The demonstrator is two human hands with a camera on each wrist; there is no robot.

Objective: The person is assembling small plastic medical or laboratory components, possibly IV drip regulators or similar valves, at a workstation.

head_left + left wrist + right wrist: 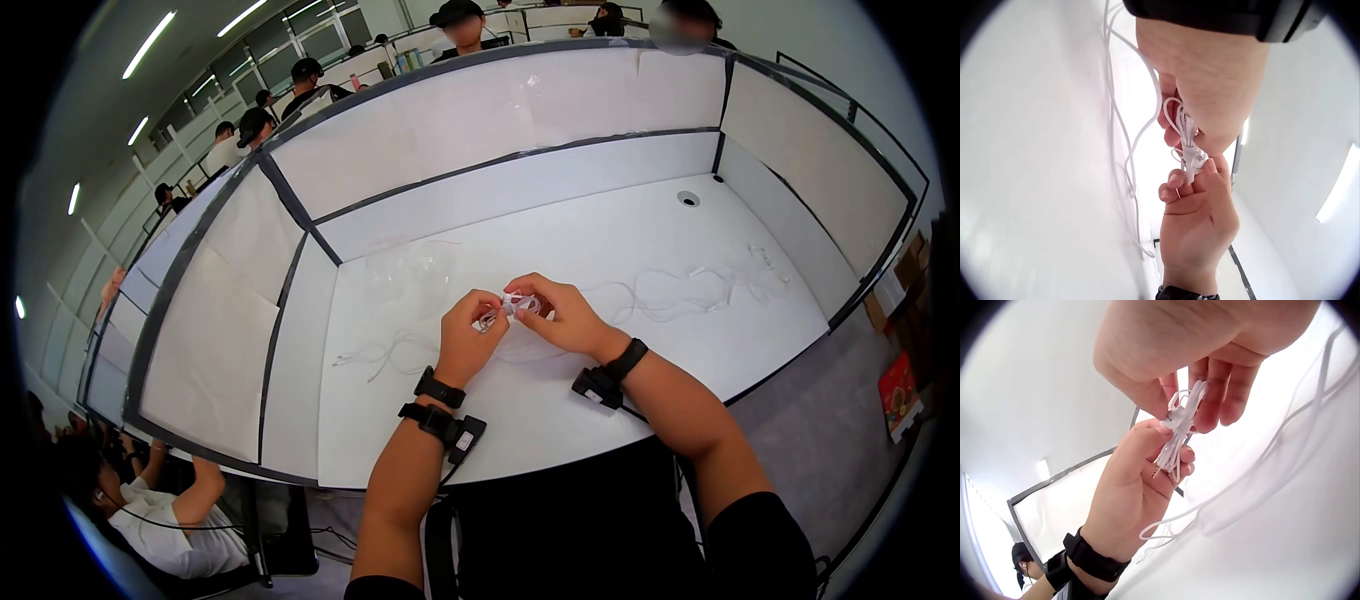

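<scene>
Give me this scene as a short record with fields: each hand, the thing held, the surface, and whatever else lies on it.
left: the left hand pinches the cable bundle between thumb and fingers
right: the right hand pinches the same bundle's other end
held thing: a white cord wound into a small coil, held above the surface
surface: white table, enclosed by white panels
also there: loose white cables lying on the table on both sides of the hands

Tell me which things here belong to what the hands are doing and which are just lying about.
In hand: the coiled white cable bundle, pinched between the left hand and the right hand.

Lying about: loose white cables on the table, to the right; another loose cable to the left.
</scene>
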